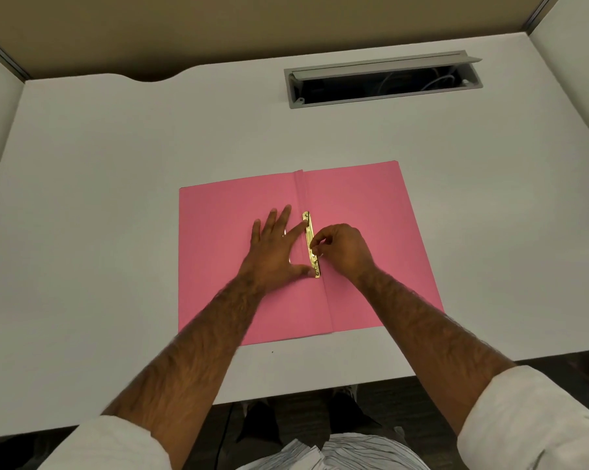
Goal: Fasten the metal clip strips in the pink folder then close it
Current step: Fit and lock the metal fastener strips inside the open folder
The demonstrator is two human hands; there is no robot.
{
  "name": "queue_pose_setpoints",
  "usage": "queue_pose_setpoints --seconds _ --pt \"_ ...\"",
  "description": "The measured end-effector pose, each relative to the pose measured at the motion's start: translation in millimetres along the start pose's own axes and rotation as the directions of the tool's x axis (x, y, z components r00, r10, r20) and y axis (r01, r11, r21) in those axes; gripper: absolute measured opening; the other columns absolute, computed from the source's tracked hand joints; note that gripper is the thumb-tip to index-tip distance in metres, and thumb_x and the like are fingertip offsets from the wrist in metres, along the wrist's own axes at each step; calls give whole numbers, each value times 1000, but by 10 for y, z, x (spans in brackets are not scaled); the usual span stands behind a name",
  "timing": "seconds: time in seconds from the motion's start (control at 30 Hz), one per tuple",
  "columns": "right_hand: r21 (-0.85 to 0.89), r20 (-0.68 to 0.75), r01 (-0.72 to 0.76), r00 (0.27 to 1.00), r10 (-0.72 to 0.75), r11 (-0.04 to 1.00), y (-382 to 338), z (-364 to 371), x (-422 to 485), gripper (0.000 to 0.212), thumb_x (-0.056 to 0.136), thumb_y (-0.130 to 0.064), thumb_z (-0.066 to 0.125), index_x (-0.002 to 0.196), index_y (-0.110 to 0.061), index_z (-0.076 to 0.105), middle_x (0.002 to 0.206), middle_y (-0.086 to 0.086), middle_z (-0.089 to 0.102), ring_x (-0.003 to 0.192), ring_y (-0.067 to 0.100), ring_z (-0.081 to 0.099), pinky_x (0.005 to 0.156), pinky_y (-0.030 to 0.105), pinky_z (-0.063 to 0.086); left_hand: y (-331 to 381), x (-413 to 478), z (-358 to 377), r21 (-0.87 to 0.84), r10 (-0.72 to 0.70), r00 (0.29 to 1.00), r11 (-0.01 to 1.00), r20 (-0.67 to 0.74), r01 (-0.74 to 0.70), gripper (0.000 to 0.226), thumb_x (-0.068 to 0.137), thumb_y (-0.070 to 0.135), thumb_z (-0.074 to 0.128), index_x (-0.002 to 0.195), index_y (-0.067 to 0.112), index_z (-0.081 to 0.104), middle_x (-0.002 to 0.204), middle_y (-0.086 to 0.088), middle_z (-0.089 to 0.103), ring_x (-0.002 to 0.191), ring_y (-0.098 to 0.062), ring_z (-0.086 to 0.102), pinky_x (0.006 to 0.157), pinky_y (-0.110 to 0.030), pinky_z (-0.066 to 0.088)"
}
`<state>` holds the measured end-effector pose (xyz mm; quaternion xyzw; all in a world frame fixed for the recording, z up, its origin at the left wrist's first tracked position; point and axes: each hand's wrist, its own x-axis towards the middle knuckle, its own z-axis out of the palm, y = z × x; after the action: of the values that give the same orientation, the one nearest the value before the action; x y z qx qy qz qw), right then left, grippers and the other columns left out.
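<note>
A pink folder [371, 212] lies open and flat on the white desk [116, 198]. Along its spine fold runs a gold metal clip strip [309, 228]. My left hand [274, 247] lies flat on the left flap, fingers spread, with the thumb tip and the index fingertip pressing against the strip's two ends. My right hand [340, 247] is curled over the right side of the strip, its thumb and fingertips pinching a small part of the clip near the lower middle. The pinched part is mostly hidden by the fingers.
A grey cable tray opening [384, 81] with its lid up sits at the back right of the desk. Partition walls [1, 106] close the desk at left, back and right. The front edge of the desk is near my body.
</note>
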<state>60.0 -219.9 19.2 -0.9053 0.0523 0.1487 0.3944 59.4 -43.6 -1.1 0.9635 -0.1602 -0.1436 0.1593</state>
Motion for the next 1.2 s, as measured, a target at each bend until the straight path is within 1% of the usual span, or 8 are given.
queue_pose_setpoints --seconds 0.1,0.23,0.3,0.43,0.63,0.77,0.97,1.2 --pt "-31 36 32 999 -31 999 21 -49 14 16 81 -7 71 85 -19 80 80 -7 68 73 7 60 70 27 49 17 -32 5 -99 -16 998 995 -58 10 100 66 65 77 150 30 34 170 -3 2 157 -24 0 124 -52 -2" --pt "-63 39 62 997 -59 996 32 -67 13 17 80 -9 71 86 -22 80 80 -9 64 76 10 58 70 29 48 45 -109 26 -94 74 968 991 -240 -99 50 76 44 79 118 24 60 160 -7 34 149 -26 29 124 -55 16" --pt "-75 42 71 997 -68 995 33 -67 13 18 82 -10 70 89 -23 80 85 -6 65 81 12 58 71 30 48 32 -141 71 -88 124 966 985 -227 -147 40 83 41 74 119 27 65 160 -5 36 149 -24 31 124 -53 15" --pt "-97 49 72 997 -67 993 40 -76 7 19 84 -11 67 91 -24 80 95 1 69 87 16 60 76 33 51 0 -154 118 -133 97 983 984 -157 -119 43 86 49 67 126 33 62 164 2 29 154 -21 19 125 -50 5" --pt "-148 21 101 995 -99 984 66 -37 -47 16 87 -15 66 94 -25 76 92 1 64 86 17 57 71 28 44 -4 -180 180 -104 108 989 987 -103 -118 52 87 55 58 134 34 51 167 12 20 157 -18 6 123 -57 -5" --pt "-159 13 113 994 -113 981 68 -41 -67 16 89 -17 66 97 -24 76 94 3 65 86 18 58 73 31 50 9 -178 179 -93 107 991 989 -83 -115 56 90 56 55 140 32 47 168 11 16 157 -19 1 122 -60 -7" --pt "-164 -7 119 993 -122 979 63 -39 -91 16 88 -17 65 99 -23 76 91 0 60 82 15 55 66 25 37 76 -140 141 -142 55 998 988 6 -53 89 92 53 54 161 29 2 165 6 28 157 -22 -8 120 -60 -14" --pt "-165 -2 208 978 -211 964 90 -38 -241 22 88 -19 67 108 -25 74 92 -1 60 81 14 57 62 27 42 57 -122 137 -77 70 997 994 -10 -71 73 94 48 55 157 28 24 169 11 13 157 -28 -5 122 -61 -9"
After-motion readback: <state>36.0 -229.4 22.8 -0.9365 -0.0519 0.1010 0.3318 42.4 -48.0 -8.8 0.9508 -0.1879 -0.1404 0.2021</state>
